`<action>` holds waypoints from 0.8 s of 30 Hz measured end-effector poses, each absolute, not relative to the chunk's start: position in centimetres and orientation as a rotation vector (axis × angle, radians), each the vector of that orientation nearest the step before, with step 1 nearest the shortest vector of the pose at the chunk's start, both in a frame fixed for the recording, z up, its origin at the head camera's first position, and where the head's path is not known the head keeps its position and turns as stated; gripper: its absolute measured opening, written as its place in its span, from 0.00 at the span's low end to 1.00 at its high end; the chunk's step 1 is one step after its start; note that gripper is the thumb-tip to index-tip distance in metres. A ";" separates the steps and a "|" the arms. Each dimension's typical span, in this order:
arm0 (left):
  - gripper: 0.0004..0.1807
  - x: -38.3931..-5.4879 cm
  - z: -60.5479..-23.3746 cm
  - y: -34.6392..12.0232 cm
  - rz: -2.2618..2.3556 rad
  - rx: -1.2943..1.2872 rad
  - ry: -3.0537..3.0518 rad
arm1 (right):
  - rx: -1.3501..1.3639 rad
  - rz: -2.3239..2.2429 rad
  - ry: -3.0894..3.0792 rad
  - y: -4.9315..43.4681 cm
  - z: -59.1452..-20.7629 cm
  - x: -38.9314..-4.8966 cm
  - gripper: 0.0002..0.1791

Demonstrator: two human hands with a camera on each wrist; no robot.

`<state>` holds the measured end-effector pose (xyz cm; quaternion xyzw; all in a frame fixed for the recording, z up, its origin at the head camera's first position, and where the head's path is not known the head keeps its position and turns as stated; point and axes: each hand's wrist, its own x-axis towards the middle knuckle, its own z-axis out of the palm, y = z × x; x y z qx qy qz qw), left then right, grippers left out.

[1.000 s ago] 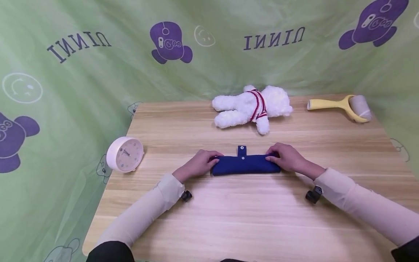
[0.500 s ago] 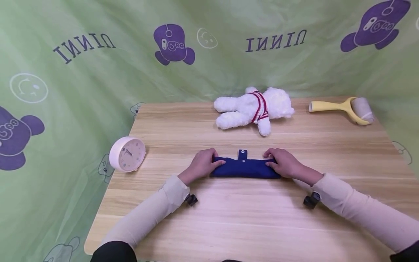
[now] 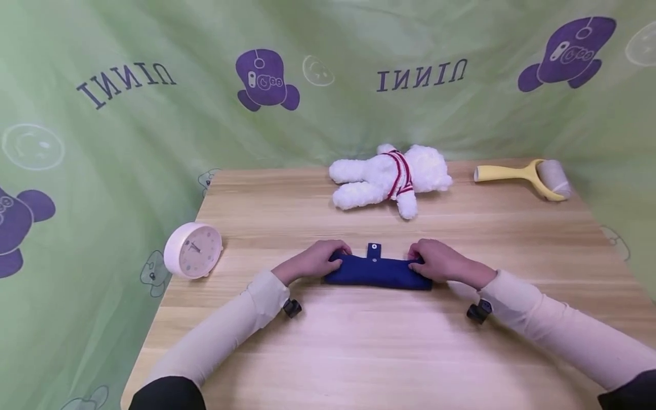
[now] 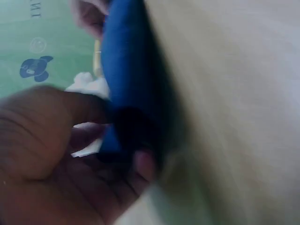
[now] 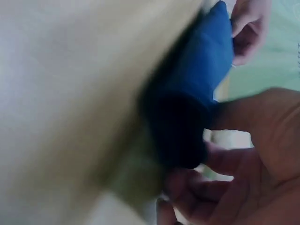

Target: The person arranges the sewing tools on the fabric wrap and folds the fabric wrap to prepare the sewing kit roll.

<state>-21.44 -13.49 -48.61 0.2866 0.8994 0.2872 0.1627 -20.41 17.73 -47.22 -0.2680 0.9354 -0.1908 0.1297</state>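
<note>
A navy blue rolled cloth pouch (image 3: 376, 273) lies lengthwise across the middle of the table. From its far edge sticks out a short snap tab (image 3: 374, 250), unfastened, with a metal stud on it. My left hand (image 3: 319, 260) grips the pouch's left end, thumb on the near face and fingers behind. At the opposite end my right hand (image 3: 438, 262) pinches the cloth in the same way. Both wrist views are blurred; in the left one the rolled cloth (image 4: 131, 61) shows its dark hollow end, and the right one shows the other end of the roll (image 5: 183, 108).
A pink round clock (image 3: 193, 250) stands at the table's left edge. Behind the pouch lies a white teddy bear (image 3: 376, 176) in a red-striped top. At the back right rests a yellow-handled lint roller (image 3: 523, 175). Green printed fabric (image 3: 348, 114) hangs behind the wooden table (image 3: 359, 353).
Both hands still hold the pouch by its ends. The pouch has come slightly nearer to me, and my left fingers have shifted a little on it. The head view has tilted slightly.
</note>
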 end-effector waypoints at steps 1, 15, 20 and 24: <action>0.16 -21.6 -48.5 -13.3 0.767 0.819 2.546 | -0.794 -0.553 2.720 17.5 -47.0 -20.6 0.05; 0.28 -20.6 -48.7 -9.0 0.502 0.746 2.758 | -0.698 -1.002 2.348 12.6 -48.2 -24.9 0.10; 0.25 -20.2 -50.2 -9.3 0.636 0.770 2.803 | -0.617 -1.058 2.313 12.5 -48.6 -24.9 0.06; 0.20 -20.0 -50.9 -10.0 0.768 0.747 2.808 | -0.623 -1.126 2.349 12.3 -49.1 -24.5 0.07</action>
